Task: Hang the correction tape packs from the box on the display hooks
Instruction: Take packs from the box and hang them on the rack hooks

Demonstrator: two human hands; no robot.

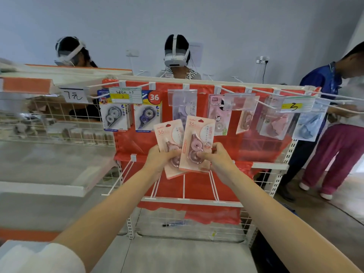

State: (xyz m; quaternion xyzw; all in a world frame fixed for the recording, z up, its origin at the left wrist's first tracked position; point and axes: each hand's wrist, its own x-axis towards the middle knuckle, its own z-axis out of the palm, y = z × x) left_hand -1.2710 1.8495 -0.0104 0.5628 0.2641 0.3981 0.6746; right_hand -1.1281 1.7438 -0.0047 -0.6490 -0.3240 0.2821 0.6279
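Two pink correction tape packs sit at the centre of the view, each gripped by its lower end and fanned upward toward 12 o'clock. The left pack (169,138) tilts toward 11 o'clock, its lower half tucked behind the right pack (197,143), which stands nearly upright and overlaps it. The left hand (159,157) curls round the lower part of the left pack from the 9 o'clock side, thumb across the front near the tape wheel, the other fingers hidden behind the card. The right hand (215,156) pinches the right pack from 3 o'clock, thumb and curled fingers (204,154) pressing on the blister bubble and the card's right edge. Both bare forearms reach up from 6 o'clock and converge on the packs, the left from 7 o'clock with a white sleeve (39,257) at the bottom corner, the right from 5 o'clock. Behind the packs, toward 12 o'clock, a red display panel (199,186) carries white hooks (102,84) hung with other correction tape packs, blue ones (147,115) at 10 o'clock, pale ones toward 2 o'clock. Bare white hooks (122,174) jut out below the hands.
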